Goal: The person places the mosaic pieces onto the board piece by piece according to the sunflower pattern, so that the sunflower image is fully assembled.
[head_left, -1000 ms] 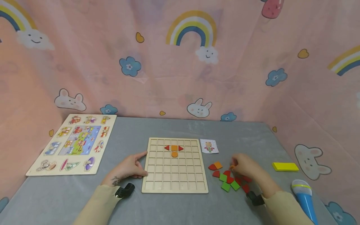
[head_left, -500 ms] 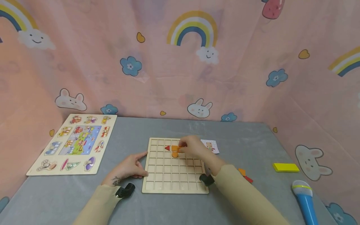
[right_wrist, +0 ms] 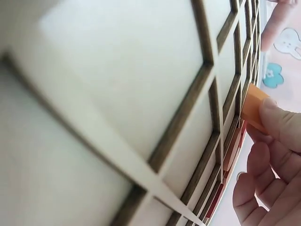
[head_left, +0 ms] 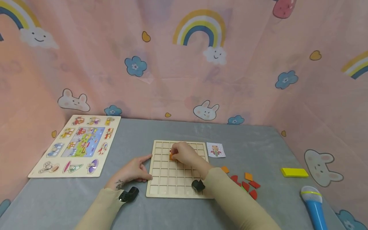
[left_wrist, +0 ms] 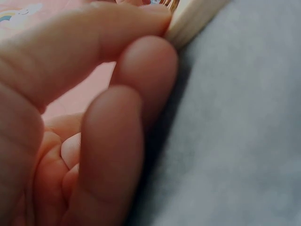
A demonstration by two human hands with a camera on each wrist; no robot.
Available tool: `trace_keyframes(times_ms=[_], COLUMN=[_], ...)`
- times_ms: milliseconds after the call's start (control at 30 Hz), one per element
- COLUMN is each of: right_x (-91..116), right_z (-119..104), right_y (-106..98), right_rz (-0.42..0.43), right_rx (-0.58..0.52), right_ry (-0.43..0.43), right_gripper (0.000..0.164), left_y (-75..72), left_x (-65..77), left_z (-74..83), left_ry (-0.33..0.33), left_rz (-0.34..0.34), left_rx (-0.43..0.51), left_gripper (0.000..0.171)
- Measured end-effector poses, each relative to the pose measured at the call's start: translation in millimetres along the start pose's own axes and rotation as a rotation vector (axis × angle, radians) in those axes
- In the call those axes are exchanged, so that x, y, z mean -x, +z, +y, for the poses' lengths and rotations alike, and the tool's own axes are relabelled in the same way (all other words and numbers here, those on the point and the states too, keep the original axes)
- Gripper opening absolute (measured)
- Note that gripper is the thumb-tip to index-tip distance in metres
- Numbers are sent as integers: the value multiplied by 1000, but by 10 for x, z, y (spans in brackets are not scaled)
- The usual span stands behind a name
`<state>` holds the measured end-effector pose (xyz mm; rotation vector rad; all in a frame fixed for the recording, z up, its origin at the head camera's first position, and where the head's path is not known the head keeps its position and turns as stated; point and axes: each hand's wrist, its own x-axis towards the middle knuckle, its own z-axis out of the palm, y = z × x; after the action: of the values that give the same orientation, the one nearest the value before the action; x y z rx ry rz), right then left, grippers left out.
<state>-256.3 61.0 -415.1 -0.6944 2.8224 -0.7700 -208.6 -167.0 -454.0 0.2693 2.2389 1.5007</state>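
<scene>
The wooden grid board [head_left: 164, 188] lies flat in the middle of the grey table. At its left edge, my left hand [head_left: 133, 171] touches the rim with extended index finger and thumb; the left wrist view shows fingertips against the board's side. Over the upper part of the grid, my right hand [head_left: 185, 155] pinches an orange square tile [right_wrist: 254, 106] between thumb and fingers, low at the cells. Red pieces [right_wrist: 235, 146] sit on the board beyond it in the right wrist view. In the head view the right hand hides most pieces placed there.
Loose red pieces [head_left: 253, 194] and orange tiles [head_left: 248, 176] lie right of the board, partly behind the right sleeve. A small pattern card [head_left: 216, 150] lies by the board's upper right corner. Also around: a picture puzzle [head_left: 97, 166], a yellow block [head_left: 294, 172] and a toy microphone [head_left: 314, 207].
My right hand has gone from the loose pieces to the board with an orange tile, then moved left and slightly nearer across the upper cells. The left hand has stayed at the rim.
</scene>
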Motion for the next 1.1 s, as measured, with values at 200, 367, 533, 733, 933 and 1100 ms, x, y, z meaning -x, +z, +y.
trace_keyframes(times_ms=[200, 367, 533, 733, 933, 1100], right_x=[-4, -9, 185, 636, 1179, 1586], right_z=[-20, 27, -27, 350, 929, 1251], right_y=[-2, -9, -321, -800, -1049, -1079], right_rz=[-9, -26, -8, 44, 33, -26], right_rx=[17, 48, 5, 89, 260, 285], right_ry=[28, 7, 66, 57, 175, 257], right_gripper=[4, 13, 25, 29, 22, 22], left_y=[-7, -9, -5, 9, 4, 11], left_x=[2, 6, 10, 6, 20, 22], left_z=[2, 11, 17, 25, 34, 45], left_ry=[-1, -3, -7, -7, -15, -15], left_rz=[-2, -1, 2, -1, 0, 0], left_rx=[-6, -2, -8, -10, -23, -20], left_gripper=[95, 95, 95, 95, 95, 95])
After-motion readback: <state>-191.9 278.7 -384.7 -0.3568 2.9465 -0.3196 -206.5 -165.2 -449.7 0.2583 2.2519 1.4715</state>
